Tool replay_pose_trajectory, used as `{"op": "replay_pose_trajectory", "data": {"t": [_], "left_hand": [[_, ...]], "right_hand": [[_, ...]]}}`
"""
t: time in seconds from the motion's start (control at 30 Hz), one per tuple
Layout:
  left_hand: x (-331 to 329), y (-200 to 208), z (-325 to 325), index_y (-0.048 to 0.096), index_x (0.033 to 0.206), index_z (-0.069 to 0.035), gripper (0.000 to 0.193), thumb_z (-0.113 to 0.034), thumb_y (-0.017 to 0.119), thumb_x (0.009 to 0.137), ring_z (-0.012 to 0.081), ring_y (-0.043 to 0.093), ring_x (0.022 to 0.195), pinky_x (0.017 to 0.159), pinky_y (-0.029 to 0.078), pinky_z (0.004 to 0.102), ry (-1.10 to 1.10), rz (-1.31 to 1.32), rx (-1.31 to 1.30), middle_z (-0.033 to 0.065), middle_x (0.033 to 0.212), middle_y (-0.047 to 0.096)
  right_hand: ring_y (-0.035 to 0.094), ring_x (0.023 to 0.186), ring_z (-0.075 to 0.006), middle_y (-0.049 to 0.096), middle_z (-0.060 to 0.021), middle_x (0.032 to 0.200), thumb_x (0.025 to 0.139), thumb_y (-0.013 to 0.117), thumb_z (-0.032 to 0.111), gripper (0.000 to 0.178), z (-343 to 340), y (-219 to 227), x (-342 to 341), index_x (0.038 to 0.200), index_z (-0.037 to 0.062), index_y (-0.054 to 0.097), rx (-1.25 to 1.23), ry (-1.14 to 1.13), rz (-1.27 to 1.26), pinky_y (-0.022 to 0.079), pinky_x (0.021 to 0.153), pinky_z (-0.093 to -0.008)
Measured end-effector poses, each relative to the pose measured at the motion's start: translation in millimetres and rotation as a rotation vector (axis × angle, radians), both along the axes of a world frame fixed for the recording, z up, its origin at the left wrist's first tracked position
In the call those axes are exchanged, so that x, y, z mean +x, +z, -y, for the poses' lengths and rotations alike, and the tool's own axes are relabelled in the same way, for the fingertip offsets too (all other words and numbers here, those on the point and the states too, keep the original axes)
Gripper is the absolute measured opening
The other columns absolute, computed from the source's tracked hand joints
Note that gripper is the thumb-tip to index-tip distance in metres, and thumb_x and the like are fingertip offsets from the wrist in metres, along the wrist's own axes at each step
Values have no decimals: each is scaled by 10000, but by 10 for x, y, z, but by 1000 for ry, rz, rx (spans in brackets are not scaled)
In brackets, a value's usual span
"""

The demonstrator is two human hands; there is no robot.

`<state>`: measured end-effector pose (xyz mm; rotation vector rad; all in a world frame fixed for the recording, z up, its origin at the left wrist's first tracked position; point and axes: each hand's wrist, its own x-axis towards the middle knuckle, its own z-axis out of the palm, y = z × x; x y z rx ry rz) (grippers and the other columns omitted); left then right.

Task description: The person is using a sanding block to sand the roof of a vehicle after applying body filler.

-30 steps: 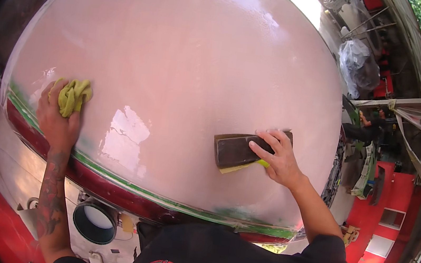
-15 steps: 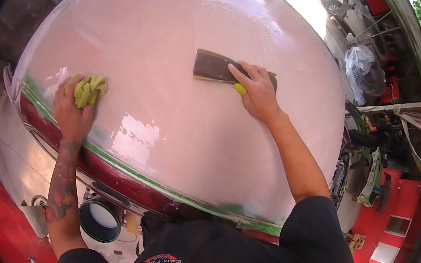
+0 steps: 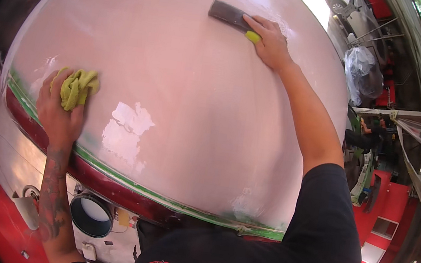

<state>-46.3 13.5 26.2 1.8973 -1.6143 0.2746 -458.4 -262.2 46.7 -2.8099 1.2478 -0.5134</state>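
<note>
A broad, curved vehicle panel [image 3: 171, 105] in pale pink primer spreads out before me, glossy and wet-looking in patches. My left hand [image 3: 59, 111] rests near its left edge, fingers closed round a crumpled yellow-green cloth [image 3: 78, 90]. Farther out and right of centre, my right hand [image 3: 272, 43] grips a long dark sanding block [image 3: 228, 14], which lies against the panel and points to the left. A bright yellow-green bit [image 3: 253, 36] shows at the block's near side by my thumb; I cannot make out what it is.
Green and dark red bands [image 3: 103, 178] run along the panel's near edge, close to my body. Below it stands a dark bucket [image 3: 91, 215] with pale contents. Clear plastic sheeting [image 3: 361, 71] hangs at the right. Beyond the panel's right side, a person [image 3: 366, 139] is partly visible.
My right hand has slid the sanding block away from me, toward the far side of the panel. My left hand and the cloth stay at about the same spot; the view has shifted slightly.
</note>
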Motion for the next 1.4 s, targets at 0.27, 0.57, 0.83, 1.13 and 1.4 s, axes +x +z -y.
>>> {"op": "replay_pose_trajectory", "data": {"t": [0.27, 0.57, 0.83, 1.13, 1.4], "left_hand": [[68, -68, -27, 634, 1266, -167, 481, -188, 695, 789, 358, 577, 1179, 985, 443, 459, -8, -4, -7, 121, 1271, 604], [87, -135, -35, 629, 1273, -186, 516, -169, 700, 762, 346, 575, 1184, 987, 444, 463, 24, 32, 13, 110, 1279, 598], [12, -3, 34, 638, 1264, -176, 503, -173, 713, 766, 349, 575, 1190, 994, 439, 458, -46, -18, -20, 121, 1268, 612], [105, -85, -49, 630, 1279, -181, 503, -192, 717, 784, 344, 570, 1194, 1000, 434, 465, 28, -6, 39, 120, 1275, 605], [23, -30, 2, 639, 1262, -161, 464, -200, 720, 806, 348, 577, 1190, 1000, 435, 460, 13, 39, 37, 117, 1271, 615]], "right_hand": [[513, 1185, -374, 578, -136, 1354, 897, 673, 136, 493, -917, -88, -122, 1384, 172, 610, 26, -8, 55, 433, 1038, -434], [553, 1088, -322, 580, -99, 1356, 670, 677, 26, 630, -2508, 157, -650, 1283, 169, 674, 51, 281, -95, 490, 940, -438], [562, 1149, -349, 628, -86, 1313, 917, 657, 204, 437, 76, -92, 217, 1353, 198, 630, -130, 116, 13, 497, 988, -414], [539, 1116, -359, 577, -134, 1350, 808, 721, 109, 530, -2178, 5, -511, 1331, 106, 638, 24, 49, 30, 474, 974, -449], [566, 1067, -364, 602, -138, 1325, 801, 721, 135, 507, -1787, 74, -885, 1303, 106, 655, -17, 152, -10, 495, 927, -447]]}}
